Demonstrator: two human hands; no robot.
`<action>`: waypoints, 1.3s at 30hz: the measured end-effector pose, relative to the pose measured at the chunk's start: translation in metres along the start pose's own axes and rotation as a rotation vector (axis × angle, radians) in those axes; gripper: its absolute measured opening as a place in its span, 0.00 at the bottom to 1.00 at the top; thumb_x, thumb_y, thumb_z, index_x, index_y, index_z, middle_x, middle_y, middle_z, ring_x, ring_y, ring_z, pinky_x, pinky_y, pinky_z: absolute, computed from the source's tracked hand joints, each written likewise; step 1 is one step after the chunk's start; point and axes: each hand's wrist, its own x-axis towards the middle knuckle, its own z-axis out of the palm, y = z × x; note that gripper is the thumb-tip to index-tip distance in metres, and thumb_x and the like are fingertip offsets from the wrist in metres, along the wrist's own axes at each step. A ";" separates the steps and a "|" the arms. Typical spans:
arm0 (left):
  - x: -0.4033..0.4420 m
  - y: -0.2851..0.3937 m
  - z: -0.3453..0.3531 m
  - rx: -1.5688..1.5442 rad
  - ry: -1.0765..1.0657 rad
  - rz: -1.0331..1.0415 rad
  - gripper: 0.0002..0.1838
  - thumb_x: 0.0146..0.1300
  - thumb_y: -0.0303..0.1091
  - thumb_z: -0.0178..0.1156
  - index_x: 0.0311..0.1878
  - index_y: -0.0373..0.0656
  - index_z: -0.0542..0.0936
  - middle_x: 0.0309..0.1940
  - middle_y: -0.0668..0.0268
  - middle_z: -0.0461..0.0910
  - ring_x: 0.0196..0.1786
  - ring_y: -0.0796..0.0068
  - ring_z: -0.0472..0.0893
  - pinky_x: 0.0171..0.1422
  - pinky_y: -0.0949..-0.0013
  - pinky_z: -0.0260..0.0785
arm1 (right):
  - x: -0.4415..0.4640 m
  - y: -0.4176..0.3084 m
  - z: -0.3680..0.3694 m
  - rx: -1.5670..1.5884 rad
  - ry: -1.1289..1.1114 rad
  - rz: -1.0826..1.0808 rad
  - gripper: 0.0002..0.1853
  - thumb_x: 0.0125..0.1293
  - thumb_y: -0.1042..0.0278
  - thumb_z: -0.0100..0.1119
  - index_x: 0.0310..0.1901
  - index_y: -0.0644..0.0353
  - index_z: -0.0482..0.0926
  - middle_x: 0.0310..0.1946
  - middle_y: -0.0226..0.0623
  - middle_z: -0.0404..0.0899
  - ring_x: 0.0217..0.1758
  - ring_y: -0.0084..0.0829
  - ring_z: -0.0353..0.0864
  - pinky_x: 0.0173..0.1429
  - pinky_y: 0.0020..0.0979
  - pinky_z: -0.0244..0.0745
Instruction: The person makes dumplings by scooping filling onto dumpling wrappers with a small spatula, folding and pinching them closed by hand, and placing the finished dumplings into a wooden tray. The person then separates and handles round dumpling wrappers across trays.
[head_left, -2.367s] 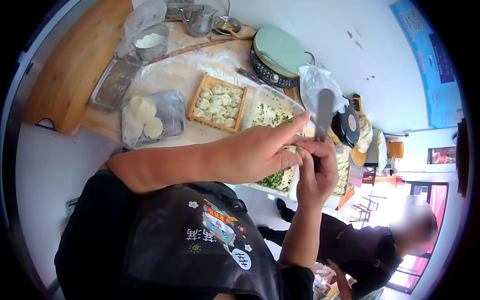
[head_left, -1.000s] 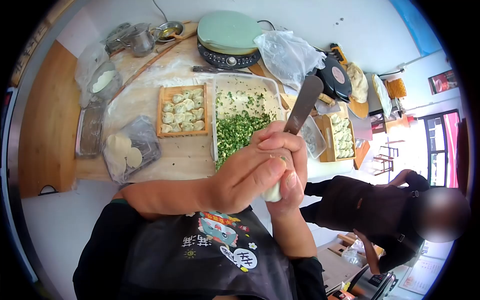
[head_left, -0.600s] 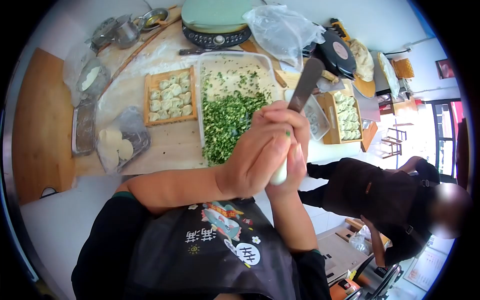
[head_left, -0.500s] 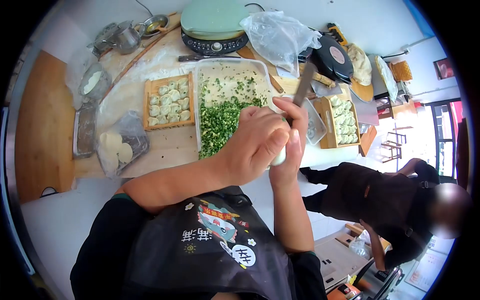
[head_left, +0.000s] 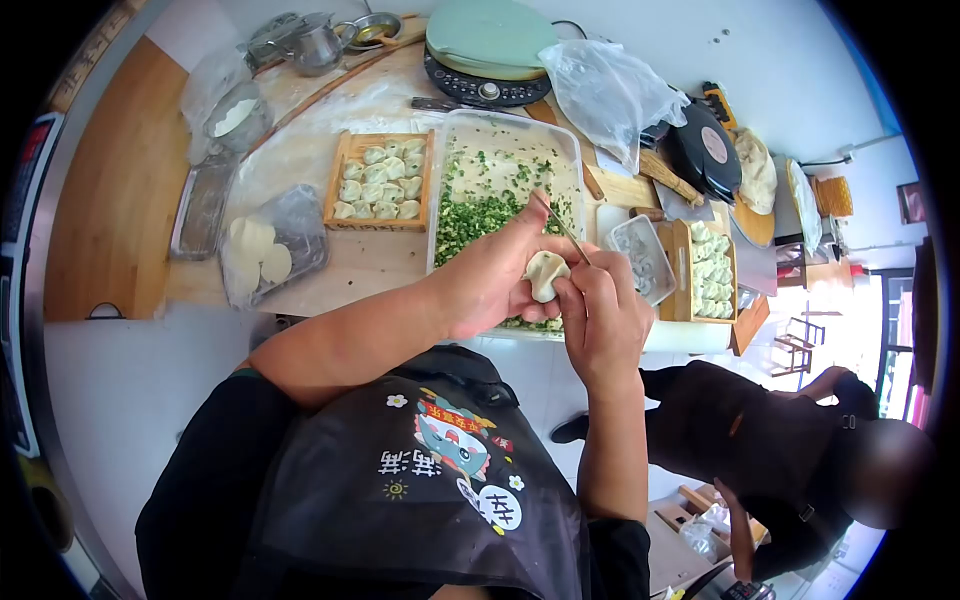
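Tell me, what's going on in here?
A person in a dark apron is handling one dumpling, which sits between the left hand and the right hand, touching both. The right hand also holds a slim tool. Just beyond the hands is a clear tub with chopped greens in it. Dumplings fill one wooden tray left of the tub and a second wooden tray farther right. Another person stands off to the right.
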 end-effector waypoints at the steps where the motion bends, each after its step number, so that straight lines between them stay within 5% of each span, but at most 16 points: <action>1: -0.003 -0.001 -0.005 -0.010 -0.044 0.011 0.42 0.73 0.71 0.36 0.57 0.36 0.77 0.39 0.68 0.79 0.37 0.79 0.75 0.38 0.73 0.66 | 0.002 -0.002 -0.002 0.021 -0.051 0.029 0.12 0.59 0.68 0.70 0.38 0.57 0.75 0.35 0.33 0.79 0.26 0.35 0.80 0.26 0.34 0.72; 4: -0.014 -0.005 -0.016 0.158 0.071 0.155 0.31 0.79 0.57 0.41 0.62 0.38 0.76 0.49 0.67 0.81 0.47 0.77 0.78 0.47 0.71 0.69 | 0.011 -0.008 -0.005 0.053 -0.143 0.077 0.12 0.60 0.66 0.70 0.37 0.57 0.74 0.34 0.35 0.78 0.26 0.36 0.81 0.25 0.34 0.71; 8: -0.032 -0.001 -0.026 0.017 0.065 0.235 0.20 0.79 0.43 0.47 0.60 0.38 0.78 0.55 0.64 0.81 0.54 0.74 0.79 0.61 0.66 0.71 | 0.035 -0.025 0.002 0.019 -0.078 0.012 0.14 0.61 0.63 0.71 0.38 0.56 0.73 0.30 0.35 0.76 0.26 0.37 0.80 0.24 0.35 0.70; 11: -0.041 0.008 -0.019 -0.187 0.035 0.335 0.19 0.79 0.41 0.48 0.60 0.38 0.78 0.54 0.64 0.81 0.55 0.75 0.79 0.62 0.68 0.71 | 0.051 -0.042 0.007 -0.037 -0.042 -0.051 0.15 0.62 0.60 0.70 0.39 0.55 0.73 0.29 0.34 0.75 0.24 0.36 0.79 0.23 0.35 0.69; 16: -0.058 0.012 -0.026 -0.389 -0.091 0.385 0.15 0.77 0.44 0.52 0.53 0.44 0.79 0.43 0.73 0.80 0.41 0.83 0.75 0.46 0.76 0.67 | 0.067 -0.057 0.029 -0.090 0.029 -0.184 0.15 0.62 0.59 0.70 0.39 0.54 0.72 0.31 0.35 0.77 0.23 0.34 0.76 0.22 0.33 0.67; 19: -0.066 0.010 -0.031 -0.431 -0.182 0.404 0.13 0.77 0.43 0.52 0.50 0.45 0.79 0.41 0.74 0.79 0.41 0.84 0.75 0.45 0.77 0.67 | 0.073 -0.065 0.045 -0.095 0.106 -0.194 0.13 0.64 0.62 0.69 0.39 0.55 0.72 0.31 0.36 0.76 0.23 0.34 0.76 0.21 0.33 0.67; 23: -0.073 0.017 -0.029 -0.383 -0.030 0.630 0.12 0.77 0.39 0.50 0.51 0.44 0.79 0.41 0.74 0.78 0.39 0.85 0.74 0.44 0.78 0.66 | 0.087 -0.076 0.067 -0.051 0.190 -0.216 0.11 0.65 0.65 0.66 0.41 0.57 0.74 0.31 0.37 0.77 0.23 0.36 0.76 0.21 0.34 0.67; 26: -0.088 0.044 -0.019 -0.416 0.177 0.540 0.21 0.79 0.47 0.47 0.55 0.40 0.80 0.34 0.74 0.76 0.36 0.83 0.72 0.43 0.77 0.65 | 0.096 -0.083 0.074 -0.008 0.164 -0.156 0.09 0.66 0.67 0.65 0.42 0.58 0.74 0.31 0.39 0.76 0.24 0.38 0.76 0.24 0.35 0.68; 29: -0.092 0.051 -0.046 -0.345 0.025 0.529 0.23 0.79 0.47 0.48 0.59 0.36 0.79 0.34 0.75 0.77 0.35 0.84 0.71 0.43 0.78 0.64 | 0.094 -0.096 0.070 0.034 0.067 -0.017 0.09 0.65 0.69 0.64 0.43 0.60 0.75 0.31 0.40 0.76 0.26 0.38 0.76 0.28 0.36 0.69; 32: -0.097 0.056 -0.048 -0.380 0.149 0.507 0.22 0.79 0.46 0.49 0.57 0.36 0.80 0.37 0.74 0.79 0.37 0.86 0.72 0.44 0.78 0.64 | 0.095 -0.099 0.077 -0.031 -0.041 -0.030 0.15 0.60 0.67 0.71 0.44 0.57 0.75 0.33 0.37 0.77 0.28 0.37 0.80 0.27 0.34 0.71; 39: -0.104 0.054 -0.056 -0.374 0.207 0.581 0.15 0.77 0.37 0.49 0.56 0.40 0.79 0.45 0.72 0.80 0.40 0.87 0.75 0.44 0.77 0.68 | 0.106 -0.110 0.088 -0.021 -0.047 -0.170 0.13 0.58 0.71 0.70 0.41 0.57 0.75 0.34 0.36 0.78 0.28 0.36 0.81 0.27 0.34 0.72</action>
